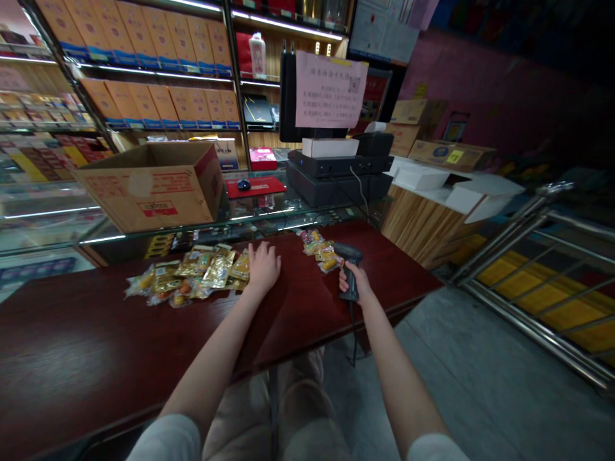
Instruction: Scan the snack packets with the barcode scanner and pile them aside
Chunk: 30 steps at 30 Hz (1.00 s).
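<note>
My left hand [264, 269] lies flat on the dark red wooden counter [86, 333], its fingertips at the right edge of a spread of gold and clear snack packets [192, 275]. My right hand [352, 280] grips a black corded handheld barcode scanner [350, 272], with the scanner head pointing up and away from me. Just left of that head is a smaller heap of yellow snack packets [319, 251]. The scanner's cable hangs down past the counter edge.
A cardboard carton [154, 186] stands open on the glass display case [269, 205], beside a red mat with a blue computer mouse [244, 185]. Behind them are a black cash register [339, 176] and a pink paper notice [330, 89]. Metal railings [523, 269] run along the right.
</note>
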### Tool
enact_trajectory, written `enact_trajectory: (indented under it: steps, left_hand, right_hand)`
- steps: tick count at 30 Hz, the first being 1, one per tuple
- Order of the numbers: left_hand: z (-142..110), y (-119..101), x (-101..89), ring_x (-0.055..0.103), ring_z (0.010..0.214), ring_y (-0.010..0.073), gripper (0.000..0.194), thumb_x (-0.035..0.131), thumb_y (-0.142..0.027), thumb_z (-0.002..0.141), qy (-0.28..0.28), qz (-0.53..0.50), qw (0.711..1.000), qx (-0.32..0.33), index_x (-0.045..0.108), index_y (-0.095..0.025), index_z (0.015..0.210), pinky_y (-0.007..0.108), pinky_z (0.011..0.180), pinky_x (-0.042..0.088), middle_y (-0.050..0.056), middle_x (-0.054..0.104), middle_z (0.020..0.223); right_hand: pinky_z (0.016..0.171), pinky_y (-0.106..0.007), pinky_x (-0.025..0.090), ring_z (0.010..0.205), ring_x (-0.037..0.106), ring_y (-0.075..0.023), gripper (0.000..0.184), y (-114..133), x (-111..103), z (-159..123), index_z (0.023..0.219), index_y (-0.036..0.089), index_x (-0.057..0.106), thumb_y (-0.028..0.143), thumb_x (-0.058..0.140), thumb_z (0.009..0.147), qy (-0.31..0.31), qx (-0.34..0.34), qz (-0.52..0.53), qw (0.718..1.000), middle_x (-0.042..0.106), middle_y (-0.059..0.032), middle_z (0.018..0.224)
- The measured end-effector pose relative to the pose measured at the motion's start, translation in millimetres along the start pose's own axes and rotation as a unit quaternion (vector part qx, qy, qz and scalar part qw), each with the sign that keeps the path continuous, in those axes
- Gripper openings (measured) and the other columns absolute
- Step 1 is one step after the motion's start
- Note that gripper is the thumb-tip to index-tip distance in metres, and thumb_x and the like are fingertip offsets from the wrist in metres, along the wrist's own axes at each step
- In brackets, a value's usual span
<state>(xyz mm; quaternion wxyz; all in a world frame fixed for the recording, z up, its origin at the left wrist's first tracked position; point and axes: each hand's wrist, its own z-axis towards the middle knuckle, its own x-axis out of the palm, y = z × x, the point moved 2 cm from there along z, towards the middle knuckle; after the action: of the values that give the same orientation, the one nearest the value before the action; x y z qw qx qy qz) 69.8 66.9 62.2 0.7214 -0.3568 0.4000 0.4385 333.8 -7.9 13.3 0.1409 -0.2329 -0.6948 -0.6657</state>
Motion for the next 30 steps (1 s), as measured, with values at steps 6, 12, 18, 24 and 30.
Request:
enact_trajectory:
  steps: [6,12,18,24,30]
  left_hand:
    - [54,-71,41.9,0.055,0.122,0.0308,0.046,0.046,-0.047,0.096,0.178,-0.082,0.981,-0.007,0.058,-0.014,0.126,0.045,0.102,0.042,0.017,0.059,0.131]
    - [69,-78,82.5,0.046,0.127,0.0389,0.042,0.061,-0.041,0.088,0.155,-0.126,0.978,-0.058,0.062,-0.015,0.122,0.054,0.100,0.039,0.021,0.054,0.136]
    - [65,-50,85.4,0.062,0.105,0.0307,0.028,0.060,-0.034,0.088,0.139,-0.381,0.908,-0.110,0.068,-0.013,0.105,0.045,0.093,0.045,0.016,0.070,0.102]
    - [39,-21,61.4,0.064,0.090,0.0194,0.037,0.059,-0.030,0.085,0.064,-0.539,0.837,-0.069,0.063,-0.014,0.118,0.033,0.084,0.050,0.008,0.070,0.100]
    - [6,-4,51.3,0.063,0.104,0.0236,0.031,0.059,-0.012,0.081,-0.037,-0.407,0.911,-0.051,0.062,-0.016,0.111,0.040,0.096,0.048,0.010,0.068,0.109]
  right_hand:
    - [0.030,-0.021,0.032,0.031,0.039,-0.0071,0.044,0,0,3,0.077,0.023,0.046,0.050,0.079,0.065,-0.026,-0.010,0.008,1.000,0.050,0.0083,0.047]
    - [0.030,-0.022,0.033,0.031,0.038,-0.0071,0.044,-2,-2,6,0.070,0.023,0.041,0.050,0.076,0.070,-0.025,-0.002,0.006,1.000,0.050,0.0062,0.046]
    - [0.030,-0.022,0.033,0.031,0.038,-0.0074,0.047,-3,-2,7,0.074,0.024,0.042,0.053,0.078,0.067,-0.011,-0.004,0.001,1.000,0.050,0.0068,0.047]
    - [0.031,-0.021,0.033,0.031,0.038,-0.0070,0.044,1,-1,4,0.078,0.023,0.044,0.052,0.076,0.069,0.000,0.003,-0.005,1.000,0.050,0.0083,0.048]
    - [0.032,-0.020,0.031,0.031,0.037,-0.0065,0.039,0,24,-9,0.088,0.021,0.052,0.046,0.076,0.070,0.044,0.034,-0.022,0.998,0.049,0.0098,0.048]
